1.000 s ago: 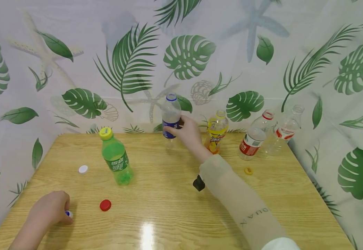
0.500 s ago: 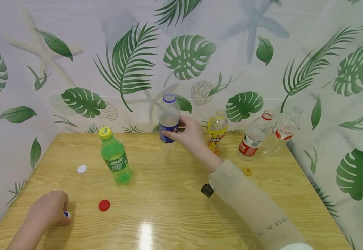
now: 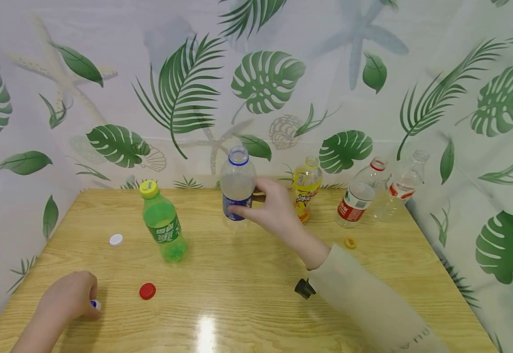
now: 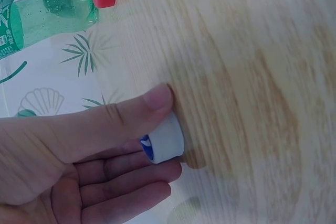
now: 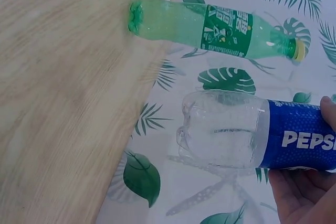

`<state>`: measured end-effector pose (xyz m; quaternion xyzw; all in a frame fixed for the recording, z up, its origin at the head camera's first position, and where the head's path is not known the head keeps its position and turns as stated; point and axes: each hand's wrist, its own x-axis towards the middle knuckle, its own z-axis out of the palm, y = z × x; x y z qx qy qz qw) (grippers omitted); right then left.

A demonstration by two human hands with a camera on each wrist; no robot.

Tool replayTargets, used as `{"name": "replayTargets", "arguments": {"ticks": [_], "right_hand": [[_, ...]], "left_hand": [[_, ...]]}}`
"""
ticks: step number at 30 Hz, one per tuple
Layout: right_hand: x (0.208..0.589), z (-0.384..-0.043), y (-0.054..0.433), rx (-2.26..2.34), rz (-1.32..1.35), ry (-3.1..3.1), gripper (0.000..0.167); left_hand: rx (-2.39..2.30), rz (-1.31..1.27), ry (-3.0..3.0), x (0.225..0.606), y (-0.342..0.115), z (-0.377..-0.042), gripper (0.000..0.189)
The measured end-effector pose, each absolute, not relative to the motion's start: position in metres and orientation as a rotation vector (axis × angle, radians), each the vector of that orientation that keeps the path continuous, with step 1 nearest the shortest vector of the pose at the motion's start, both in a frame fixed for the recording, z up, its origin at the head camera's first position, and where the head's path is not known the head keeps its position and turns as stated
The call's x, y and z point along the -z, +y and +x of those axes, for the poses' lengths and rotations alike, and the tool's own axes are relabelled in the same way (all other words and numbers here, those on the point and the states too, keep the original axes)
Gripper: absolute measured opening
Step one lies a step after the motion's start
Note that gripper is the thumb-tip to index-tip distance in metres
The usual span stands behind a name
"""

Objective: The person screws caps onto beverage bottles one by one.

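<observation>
The Pepsi bottle [image 3: 237, 185] is smooth, glossy plastic, the table [image 3: 221, 284] wood-grained (shiny where light hits).

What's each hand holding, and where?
The right hand holds the Pepsi bottle by its blue label; the left hand pinches a blue-and-white cap by its sides.

pepsi bottle [image 3: 237, 181]: in R hand [image 3: 274, 206], btwn capped bottle [image 3: 164, 220] & 3-bottle row [image 3: 357, 198]
capped bottle: on tabletop [image 3: 239, 284], L of ctr
3-bottle row: back R
far-L cap [image 3: 115, 239]: L of capped bottle
front cap [image 3: 147, 291]: before capped bottle, R of L hand [image 3: 68, 295]
R cap [image 3: 350, 242]: before 3-bottle row
held cap [image 4: 168, 139]: in L hand, front L
sheet [image 3: 124, 100]: behind tabletop
</observation>
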<state>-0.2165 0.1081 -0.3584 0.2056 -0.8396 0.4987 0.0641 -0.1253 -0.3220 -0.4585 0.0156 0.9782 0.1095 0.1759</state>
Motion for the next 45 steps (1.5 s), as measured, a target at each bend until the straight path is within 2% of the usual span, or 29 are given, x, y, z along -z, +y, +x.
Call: {"name": "replayTargets", "arguments": {"ticks": [18,45], "right_hand": [[0.380,-0.174,0.129,-1.414,0.726,-2.572,0.053],[0.420,-0.156,0.146,-1.561,0.625,-2.665,0.057]], "left_hand": [[-0.325,0.037,2.774,0.457,-0.320,-0.123,0.044],[-0.291,0.031,2.762,0.459,-0.321,-0.125,0.044]]}}
